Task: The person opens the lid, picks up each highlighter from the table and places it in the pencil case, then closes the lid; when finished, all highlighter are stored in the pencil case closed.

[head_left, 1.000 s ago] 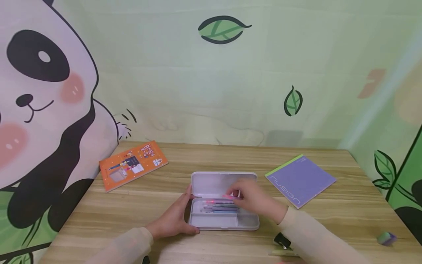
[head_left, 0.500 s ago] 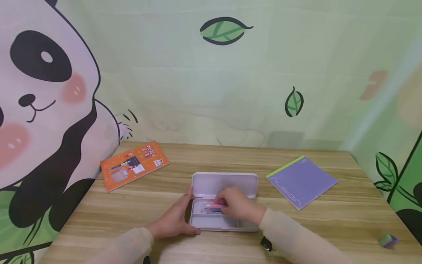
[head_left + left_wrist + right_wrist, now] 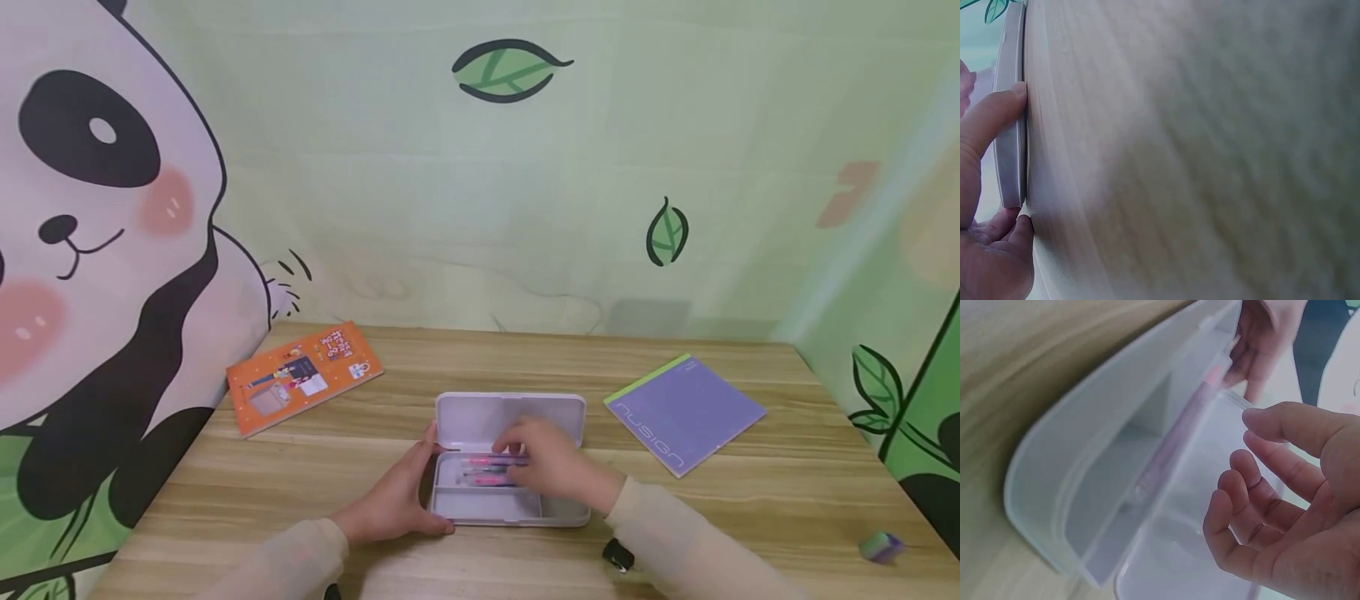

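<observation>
A white pencil case [image 3: 487,522] stands on the table with its lid [image 3: 472,417] raised at the back. My left hand [image 3: 401,492] grips its left end, thumb at the front and fingers behind; in the left wrist view the thumb [image 3: 1000,112] lies against the case's side. Several pens [image 3: 487,480], some with pink parts, lie in the long back compartment. Over their right ends is my right hand [image 3: 558,467], hiding part of them. In the right wrist view its fingers [image 3: 1229,494] are loosely bent with nothing between them, beside a pink-ended pen [image 3: 1179,425] in the case.
An orange book [image 3: 303,379] lies at the back left, a purple notebook [image 3: 686,412] at the right. A small black object [image 3: 618,554] is near my right sleeve. A green and purple block [image 3: 881,547] sits near the right edge. A panda-print cloth [image 3: 525,208] hangs behind.
My right hand carried a pink pen left and down into the back compartment and let go of it, then drew back slightly right. My left hand stayed on the pencil case.
</observation>
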A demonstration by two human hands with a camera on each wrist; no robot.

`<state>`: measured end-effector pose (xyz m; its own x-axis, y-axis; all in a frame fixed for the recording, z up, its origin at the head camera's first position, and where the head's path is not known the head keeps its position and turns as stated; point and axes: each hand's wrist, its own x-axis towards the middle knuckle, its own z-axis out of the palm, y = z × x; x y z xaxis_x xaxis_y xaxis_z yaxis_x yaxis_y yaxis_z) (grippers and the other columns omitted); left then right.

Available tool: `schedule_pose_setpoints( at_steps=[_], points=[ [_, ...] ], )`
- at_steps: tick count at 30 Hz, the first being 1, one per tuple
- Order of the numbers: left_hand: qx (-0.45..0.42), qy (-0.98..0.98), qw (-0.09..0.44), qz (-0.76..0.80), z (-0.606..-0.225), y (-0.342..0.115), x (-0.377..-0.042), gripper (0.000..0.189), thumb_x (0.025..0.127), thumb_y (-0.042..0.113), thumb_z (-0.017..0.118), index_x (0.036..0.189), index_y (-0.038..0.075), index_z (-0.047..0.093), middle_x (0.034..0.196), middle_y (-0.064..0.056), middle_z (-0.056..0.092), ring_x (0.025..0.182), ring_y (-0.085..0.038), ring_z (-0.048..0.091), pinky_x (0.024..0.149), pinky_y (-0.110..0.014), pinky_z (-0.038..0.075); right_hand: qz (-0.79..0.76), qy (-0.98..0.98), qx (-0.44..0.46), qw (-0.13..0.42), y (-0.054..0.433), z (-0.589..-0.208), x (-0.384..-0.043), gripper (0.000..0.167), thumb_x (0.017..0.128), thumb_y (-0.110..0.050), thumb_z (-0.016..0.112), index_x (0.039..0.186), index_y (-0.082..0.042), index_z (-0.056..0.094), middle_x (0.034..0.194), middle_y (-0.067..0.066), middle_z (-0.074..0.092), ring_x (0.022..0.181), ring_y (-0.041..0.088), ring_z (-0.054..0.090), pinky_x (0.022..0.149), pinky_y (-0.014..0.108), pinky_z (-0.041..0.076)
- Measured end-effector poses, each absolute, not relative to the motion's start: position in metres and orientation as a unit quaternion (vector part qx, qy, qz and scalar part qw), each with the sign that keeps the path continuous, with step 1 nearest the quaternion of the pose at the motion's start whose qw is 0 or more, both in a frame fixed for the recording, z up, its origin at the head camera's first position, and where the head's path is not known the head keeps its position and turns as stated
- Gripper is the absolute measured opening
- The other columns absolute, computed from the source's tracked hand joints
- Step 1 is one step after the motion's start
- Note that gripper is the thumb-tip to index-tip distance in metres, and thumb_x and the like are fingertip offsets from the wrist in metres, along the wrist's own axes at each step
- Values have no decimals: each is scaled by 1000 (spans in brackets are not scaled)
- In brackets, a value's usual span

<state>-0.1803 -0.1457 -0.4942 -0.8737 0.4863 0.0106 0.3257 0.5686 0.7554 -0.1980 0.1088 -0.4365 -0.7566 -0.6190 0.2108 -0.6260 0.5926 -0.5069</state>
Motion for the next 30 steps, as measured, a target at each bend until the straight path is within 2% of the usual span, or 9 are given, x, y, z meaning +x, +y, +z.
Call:
schedule_pose_setpoints(
  at_steps=[4, 10, 18, 27, 30],
  points=[
    [227, 881, 101, 402, -494, -145, -180, 137, 60, 28, 92, 155, 5, -4, 136, -10, 47, 131, -24, 40, 116, -48, 25, 303, -884, 355, 23, 121, -431, -195, 23, 74, 1, 73, 96, -1, 70, 83, 9, 61, 78, 22, 55, 68, 26, 48],
    [226, 881, 100, 404, -494, -145, -181, 137, 59, 29, 92, 155, 6, -3, 136, -10, 47, 131, -24, 40, 116, -48, 24, 318, -887, 333, 18, 139, -421, -189, 25, 76, 0, 74, 100, -2, 70, 86, 10, 62, 79, 22, 56, 69, 30, 50],
    [223, 880, 105, 406, -495, -145, -182, 137, 60, 29, 93, 155, 7, -3, 136, -10, 46, 132, -23, 40, 116, -48, 25, 327, -889, 318, 32, 163, -412, -180, 30, 75, 0, 76, 103, -3, 70, 89, 9, 63, 78, 24, 57, 66, 29, 51],
    [225, 879, 106, 407, -495, -145, -182, 137, 60, 29, 92, 155, 5, -3, 137, -10, 46, 133, -24, 39, 117, -48, 23, 328, -897, 291, 48, 192, -408, -167, 29, 73, 1, 77, 100, -6, 70, 87, 2, 62, 71, 10, 53, 58, 23, 48],
    [226, 879, 106, 407, -496, -145, -182, 138, 60, 30, 92, 155, 5, -4, 138, -11, 46, 134, -24, 38, 117, -48, 23, 320, -901, 288, 49, 205, -408, -160, 29, 72, 0, 77, 100, -6, 71, 86, 2, 61, 71, 10, 53, 58, 23, 47]
  ],
)
